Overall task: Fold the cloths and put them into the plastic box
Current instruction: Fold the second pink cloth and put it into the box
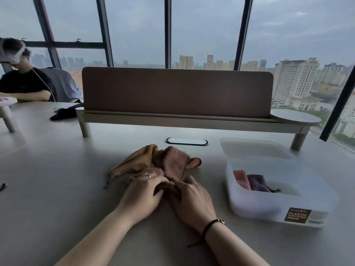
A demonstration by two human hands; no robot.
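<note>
A crumpled heap of waffle-weave cloths lies on the table in front of me: an orange cloth (134, 162) on the left and a pink cloth (175, 160) on the right. My left hand (143, 191) and my right hand (189, 200) both grip the near edge of the pink cloth, fingers curled into it. The translucent plastic box (278, 206) stands to the right, open, with a folded pink cloth (241, 178) and a folded purple cloth (257, 182) standing inside at its left end.
The box's lid (253, 147) lies just behind the box. A raised shelf with a brown divider panel (176, 91) crosses the table's back. A cable port (186, 141) sits behind the cloths. Another person (25, 81) sits at far left, beside a black item (63, 114).
</note>
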